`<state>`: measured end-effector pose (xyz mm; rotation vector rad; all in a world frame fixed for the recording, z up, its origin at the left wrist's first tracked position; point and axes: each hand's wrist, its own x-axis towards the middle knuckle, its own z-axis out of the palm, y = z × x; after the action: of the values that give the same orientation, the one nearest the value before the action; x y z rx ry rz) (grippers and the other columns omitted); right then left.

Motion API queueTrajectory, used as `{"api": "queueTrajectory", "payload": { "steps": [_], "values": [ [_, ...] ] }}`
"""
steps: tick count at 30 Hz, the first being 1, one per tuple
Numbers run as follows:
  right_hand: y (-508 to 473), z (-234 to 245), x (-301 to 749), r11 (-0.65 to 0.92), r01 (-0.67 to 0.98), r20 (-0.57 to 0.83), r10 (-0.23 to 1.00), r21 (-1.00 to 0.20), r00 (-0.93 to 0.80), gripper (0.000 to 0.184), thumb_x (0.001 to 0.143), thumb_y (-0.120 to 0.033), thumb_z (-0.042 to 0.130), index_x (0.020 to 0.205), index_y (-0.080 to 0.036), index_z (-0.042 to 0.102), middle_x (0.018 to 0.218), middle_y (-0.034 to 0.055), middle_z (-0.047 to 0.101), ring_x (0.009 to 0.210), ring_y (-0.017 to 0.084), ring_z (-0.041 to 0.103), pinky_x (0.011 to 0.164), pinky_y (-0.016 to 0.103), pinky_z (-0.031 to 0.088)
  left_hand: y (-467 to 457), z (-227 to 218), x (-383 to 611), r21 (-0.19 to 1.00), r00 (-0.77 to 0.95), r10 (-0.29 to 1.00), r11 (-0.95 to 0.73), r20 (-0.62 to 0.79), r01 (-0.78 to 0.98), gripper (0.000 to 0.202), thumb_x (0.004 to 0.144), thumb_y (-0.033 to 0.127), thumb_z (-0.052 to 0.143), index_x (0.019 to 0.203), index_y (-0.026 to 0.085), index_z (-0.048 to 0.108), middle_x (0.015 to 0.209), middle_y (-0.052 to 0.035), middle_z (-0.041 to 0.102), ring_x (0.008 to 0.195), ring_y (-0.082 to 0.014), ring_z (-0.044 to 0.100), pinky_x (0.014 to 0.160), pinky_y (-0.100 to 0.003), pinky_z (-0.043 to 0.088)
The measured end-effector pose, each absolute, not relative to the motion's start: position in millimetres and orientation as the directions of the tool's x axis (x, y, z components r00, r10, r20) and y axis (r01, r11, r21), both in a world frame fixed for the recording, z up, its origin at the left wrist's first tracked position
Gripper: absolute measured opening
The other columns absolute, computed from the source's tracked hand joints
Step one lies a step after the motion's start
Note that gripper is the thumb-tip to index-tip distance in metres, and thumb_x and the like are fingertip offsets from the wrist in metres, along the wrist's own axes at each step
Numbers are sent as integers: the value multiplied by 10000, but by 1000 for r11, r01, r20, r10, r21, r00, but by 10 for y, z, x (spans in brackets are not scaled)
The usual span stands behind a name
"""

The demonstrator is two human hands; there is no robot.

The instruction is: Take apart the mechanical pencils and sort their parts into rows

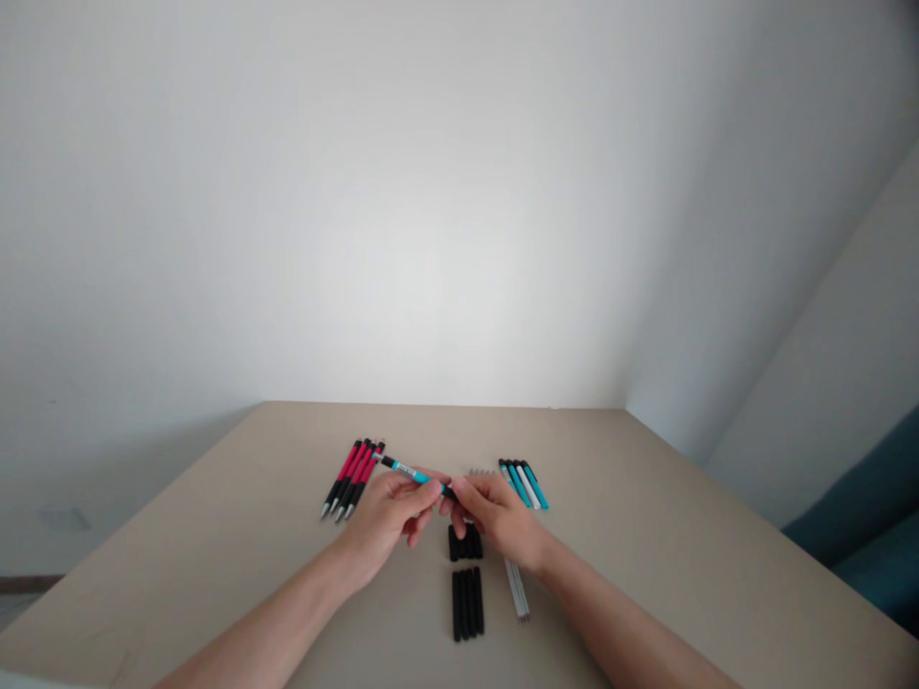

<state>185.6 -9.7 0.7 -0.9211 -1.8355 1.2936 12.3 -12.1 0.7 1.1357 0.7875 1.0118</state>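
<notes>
Head view, so we've got our left hand (394, 507) pinching a blue pen (411, 472) around the middle and our right hand (499, 517) pinching its black end, above the counter (230, 545). Pink pens (352, 478) lie off to our left, black tubes (471, 603) nearer us, and blue and white barrels (520, 484) over on the right.

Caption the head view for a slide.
Left hand and right hand hold a blue pen over a table, with red pens lying at left.
</notes>
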Motion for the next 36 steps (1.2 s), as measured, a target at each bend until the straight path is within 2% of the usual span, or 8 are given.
{"api": "queueTrajectory", "payload": {
  "steps": [3,7,14,20,26,32,36],
  "values": [
    [-112,-2,1819,202,142,99,846,-969,-524,543,873,-579,374,711,-132,634,510,-15,524,451,77,372,471,207,275,-129,-7,138,969,349,937,89,-2,-232,321,700,408,696,823,112,673,567,6,528,421,-45,376,358,-159,307],
    [-114,-2,1783,168,152,76,873,-974,-481,546,848,-603,401,718,-133,647,474,-17,522,427,81,364,446,205,267,-138,-31,177,967,211,977,33,21,-252,317,699,418,692,687,104,646,484,31,465,388,-44,354,343,-166,304],
    [-120,51,1768,316,271,183,888,-909,-421,473,891,-503,400,695,-148,643,534,-2,602,470,88,390,489,207,298,-145,-55,233,949,110,994,17,18,-316,310,705,398,692,635,103,623,502,19,505,383,-39,367,332,-163,303],
    [-155,88,1769,437,416,273,876,-798,-397,485,917,-447,378,651,-148,652,585,4,617,491,86,415,495,211,294,-147,-30,239,936,54,999,18,1,-351,306,676,395,716,633,104,633,494,25,504,389,-44,372,335,-171,318],
    [-210,171,1745,549,497,397,834,-673,-383,381,913,-368,432,678,-180,665,639,6,642,579,103,514,581,221,352,-124,-54,245,925,0,1000,-1,1,-380,307,659,394,727,626,106,627,503,21,530,381,-40,378,337,-171,312],
    [-191,113,1849,527,555,435,848,-643,-302,255,871,-363,507,778,-200,680,691,21,652,645,135,544,620,245,387,-41,89,98,875,-162,986,-52,-31,-482,323,593,368,768,724,117,613,542,38,545,393,-25,396,354,-148,299],
    [-147,76,1946,521,531,463,850,-668,-252,291,878,-398,482,799,-191,670,743,40,631,693,144,539,628,252,394,2,113,37,859,-206,978,-122,19,-497,329,661,423,711,673,138,547,509,64,489,364,-22,366,337,-150,280]
  ]
}}
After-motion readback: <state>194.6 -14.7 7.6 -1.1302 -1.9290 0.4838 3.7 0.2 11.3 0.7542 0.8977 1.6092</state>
